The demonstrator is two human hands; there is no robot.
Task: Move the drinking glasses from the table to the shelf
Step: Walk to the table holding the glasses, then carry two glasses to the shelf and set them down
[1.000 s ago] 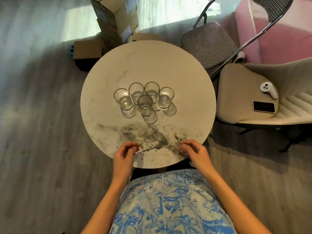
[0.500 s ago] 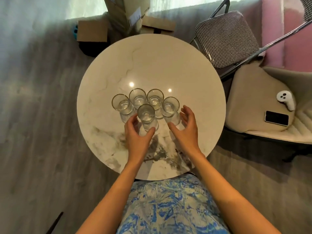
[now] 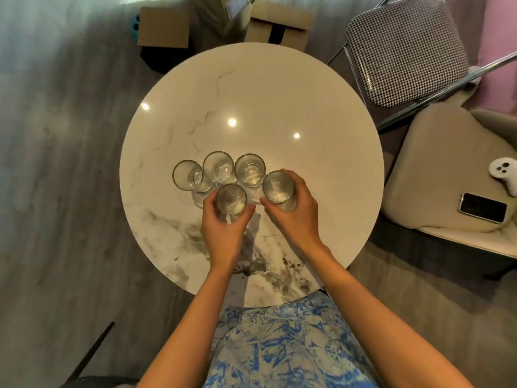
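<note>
Several clear drinking glasses with gold rims stand clustered on the round marble table (image 3: 251, 88). My left hand (image 3: 223, 233) wraps around the front glass (image 3: 231, 198). My right hand (image 3: 293, 217) grips the right-most glass (image 3: 278, 186). Three more glasses stand free behind them: a left glass (image 3: 187, 175), a middle glass (image 3: 218, 167) and a third glass (image 3: 249, 170). No shelf is in view.
Cardboard boxes (image 3: 165, 26) sit on the floor beyond the table. A checked folding chair (image 3: 405, 49) stands at the back right. A beige chair (image 3: 447, 169) on the right carries a phone (image 3: 483, 211) and a white controller (image 3: 505, 175).
Both hands moved from the table's near edge up to the glasses and closed around one each. The view has shifted closer over the table.
</note>
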